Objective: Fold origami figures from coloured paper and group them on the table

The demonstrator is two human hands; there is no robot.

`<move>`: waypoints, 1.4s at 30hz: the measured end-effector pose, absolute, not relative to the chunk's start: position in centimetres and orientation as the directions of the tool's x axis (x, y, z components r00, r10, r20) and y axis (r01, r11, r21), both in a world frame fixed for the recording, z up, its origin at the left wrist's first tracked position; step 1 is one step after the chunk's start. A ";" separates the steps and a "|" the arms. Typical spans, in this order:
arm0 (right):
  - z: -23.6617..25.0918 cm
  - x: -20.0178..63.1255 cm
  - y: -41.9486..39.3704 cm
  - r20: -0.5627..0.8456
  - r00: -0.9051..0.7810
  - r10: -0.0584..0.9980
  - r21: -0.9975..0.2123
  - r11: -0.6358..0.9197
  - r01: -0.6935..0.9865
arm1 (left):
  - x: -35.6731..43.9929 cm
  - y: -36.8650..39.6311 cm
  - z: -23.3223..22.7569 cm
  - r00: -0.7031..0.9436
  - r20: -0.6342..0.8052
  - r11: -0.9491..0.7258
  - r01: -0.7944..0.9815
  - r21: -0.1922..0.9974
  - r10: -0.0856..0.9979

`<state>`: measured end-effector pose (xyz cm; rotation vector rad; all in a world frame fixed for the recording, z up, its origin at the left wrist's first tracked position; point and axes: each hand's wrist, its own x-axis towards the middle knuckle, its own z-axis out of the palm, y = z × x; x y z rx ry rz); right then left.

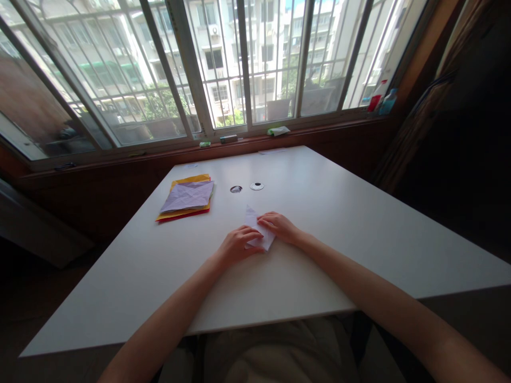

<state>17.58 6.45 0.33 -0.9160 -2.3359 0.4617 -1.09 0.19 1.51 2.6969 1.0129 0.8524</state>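
A small folded piece of pale lilac paper [251,217] lies flat on the white table [339,223], its point aimed away from me. My left hand [236,244] presses its near left edge with the fingertips. My right hand [279,225] rests on its right side, fingers laid across the fold. Both hands hold the paper down against the table top.
A stack of coloured sheets [187,199], lilac on top of yellow and red, lies at the table's far left. Two small round objects [246,188] sit beyond the paper. A barred window with a sill of small items [278,130] runs behind the table.
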 end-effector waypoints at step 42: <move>0.4 17.5 6.2 0.399 -0.490 0.775 -0.520 0.631 0.576 | -1.2 0.3 1.4 0.463 0.574 -0.674 0.704 0.224 0.675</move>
